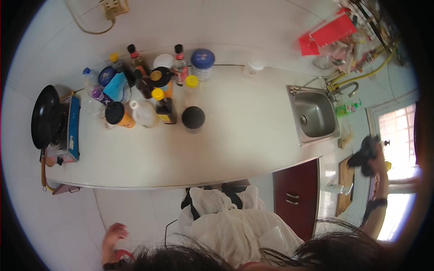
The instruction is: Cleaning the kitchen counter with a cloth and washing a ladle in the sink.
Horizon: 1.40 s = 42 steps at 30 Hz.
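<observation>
My right hand (377, 162) is raised at the far right, beyond the sink and near the window, holding a dark cloth (367, 155) that looks blurred. At the lower left my left hand (117, 232) hangs in the air below the counter's front edge, fingers curled and blurred; whether it holds anything does not show. Before me stretches a white countertop (237, 142). A stainless steel sink (313, 111) is set in its right part, with a green soap bottle (346, 109) beside it.
Bottles and jars crowd the counter's back left, among them a black-lidded jar (193, 118) and a soy sauce bottle (166, 110). A black frying pan (45, 117) rests on a portable gas stove (73, 128). A dark red cabinet (295, 196) and a wooden cutting board (344, 189) are at right.
</observation>
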### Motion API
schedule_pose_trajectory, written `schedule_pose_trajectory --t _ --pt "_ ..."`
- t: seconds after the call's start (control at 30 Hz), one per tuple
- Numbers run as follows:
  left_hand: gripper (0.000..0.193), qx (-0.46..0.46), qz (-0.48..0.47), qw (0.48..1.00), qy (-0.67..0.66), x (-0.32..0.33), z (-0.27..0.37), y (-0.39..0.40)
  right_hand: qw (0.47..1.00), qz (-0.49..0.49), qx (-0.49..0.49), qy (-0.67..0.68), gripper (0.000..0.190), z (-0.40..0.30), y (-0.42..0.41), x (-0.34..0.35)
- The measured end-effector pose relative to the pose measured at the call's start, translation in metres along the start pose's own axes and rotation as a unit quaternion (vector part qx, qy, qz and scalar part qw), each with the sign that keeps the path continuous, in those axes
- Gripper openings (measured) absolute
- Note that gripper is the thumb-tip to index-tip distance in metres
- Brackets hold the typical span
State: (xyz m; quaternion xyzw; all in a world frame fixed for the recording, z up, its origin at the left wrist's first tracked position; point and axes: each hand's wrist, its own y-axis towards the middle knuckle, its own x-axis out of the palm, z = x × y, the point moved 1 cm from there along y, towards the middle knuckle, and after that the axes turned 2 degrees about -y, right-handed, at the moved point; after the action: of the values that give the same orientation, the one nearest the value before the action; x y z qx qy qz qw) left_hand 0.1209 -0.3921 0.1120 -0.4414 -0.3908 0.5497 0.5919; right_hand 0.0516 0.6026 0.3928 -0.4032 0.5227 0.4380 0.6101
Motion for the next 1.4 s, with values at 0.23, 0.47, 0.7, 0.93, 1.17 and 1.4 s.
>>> schedule_pose_trajectory --t 0.23,0.47,0.7,0.93,1.17,1.4 --pt "0.018 0.057 0.382 0.917 -0.097 -0.221 -0.034 -0.116 0.971 0.22 -0.088 0.042 0.07 0.011 0.139 -0.08" --pt "0.021 0.323 0.467 0.822 0.04 -0.06 0.123 -0.097 0.956 0.129 -0.163 0.205 0.069 -0.154 0.195 0.061" --pt "0.009 0.491 0.274 0.817 0.13 0.12 0.086 0.01 0.978 -0.005 -0.174 0.111 0.062 -0.254 0.201 0.272" --pt "0.007 0.545 0.182 0.808 0.13 0.204 0.013 0.069 0.963 0.01 -0.225 0.146 0.058 -0.345 0.174 0.337" --pt "0.008 0.621 0.061 0.776 0.094 0.264 -0.007 0.136 0.89 -0.024 -0.412 0.195 0.047 -0.505 0.014 0.309" --pt "0.01 0.719 -0.028 0.686 0.108 0.3 0.023 0.131 0.847 -0.037 -0.509 0.149 0.055 -0.578 -0.068 0.305"
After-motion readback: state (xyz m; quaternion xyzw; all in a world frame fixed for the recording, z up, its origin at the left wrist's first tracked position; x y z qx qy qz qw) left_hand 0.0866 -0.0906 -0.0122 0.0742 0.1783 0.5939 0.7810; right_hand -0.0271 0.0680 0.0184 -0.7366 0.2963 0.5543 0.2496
